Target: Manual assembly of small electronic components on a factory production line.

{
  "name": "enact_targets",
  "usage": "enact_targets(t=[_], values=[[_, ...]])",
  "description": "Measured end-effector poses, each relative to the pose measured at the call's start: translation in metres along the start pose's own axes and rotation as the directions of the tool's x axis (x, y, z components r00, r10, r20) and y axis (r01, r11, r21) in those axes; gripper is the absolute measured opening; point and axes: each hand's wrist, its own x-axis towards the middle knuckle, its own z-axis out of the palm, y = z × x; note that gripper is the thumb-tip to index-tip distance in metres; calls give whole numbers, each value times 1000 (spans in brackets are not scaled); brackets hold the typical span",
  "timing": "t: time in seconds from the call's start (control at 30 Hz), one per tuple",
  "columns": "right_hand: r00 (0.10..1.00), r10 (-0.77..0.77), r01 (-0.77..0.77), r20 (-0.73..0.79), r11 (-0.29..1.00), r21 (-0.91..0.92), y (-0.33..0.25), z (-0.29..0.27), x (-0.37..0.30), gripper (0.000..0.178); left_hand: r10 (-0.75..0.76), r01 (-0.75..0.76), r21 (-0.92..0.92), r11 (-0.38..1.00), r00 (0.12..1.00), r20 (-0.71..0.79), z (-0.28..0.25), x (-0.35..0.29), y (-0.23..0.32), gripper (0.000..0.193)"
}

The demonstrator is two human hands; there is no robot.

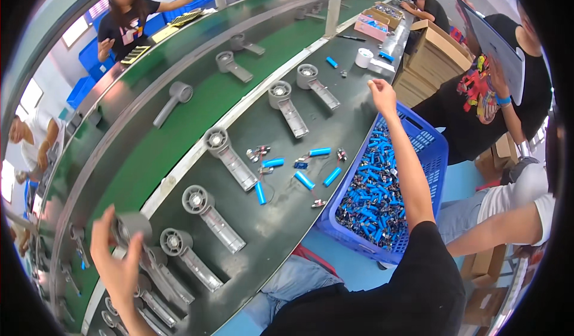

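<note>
Down at the worktop's (281, 216) near end, the left hand (119, 264) curls its fingers round a grey fan housing (134, 225), lifted clear of the row, while the right hand (382, 90) hangs loosely closed and empty above the blue crate (433, 150) of cells.

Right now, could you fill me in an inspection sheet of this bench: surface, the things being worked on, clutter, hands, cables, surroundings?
Surface: dark bench beside a green conveyor belt.
Job's things: grey fan housing at the left hand; more grey housings lie in a row.
Clutter: loose blue battery cells, small connectors, a white tape roll.
Hands: left hand raised, holding the fan housing; right hand lifted above the blue crate, whether it holds anything cannot be told.
Cables: thin leads on the cells.
Surroundings: other people, cardboard boxes.
</note>
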Motion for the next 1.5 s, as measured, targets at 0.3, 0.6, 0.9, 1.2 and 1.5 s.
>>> enact_targets(t=[0.3, 0.6, 0.9, 1.2, 1.5], values=[[892, -416, 434, 176, 897, -83, 4, 59, -13, 37, -69, 75, -35, 997, 989, 130, 45, -105, 89, 54], [929, -87, -75, 360, 907, 414, -37, -33, -101, 34, -172, 172, 78, 982, 985, 0, 124, -100, 80, 61], [914, -186, 103, 361, 966, 236, -64, -59, -203, 25, -185, 191, 116, 975, 981, -55, 130, -100, 71, 55], [849, -522, 375, 83, 706, 601, -144, -74, -231, 16, -46, 24, -68, 997, 940, -337, 98, -113, 76, 31], [539, -787, -103, 300, 292, 951, -235, -56, -356, 24, 72, -104, -863, 495, 994, -78, 99, -117, 82, 41]])
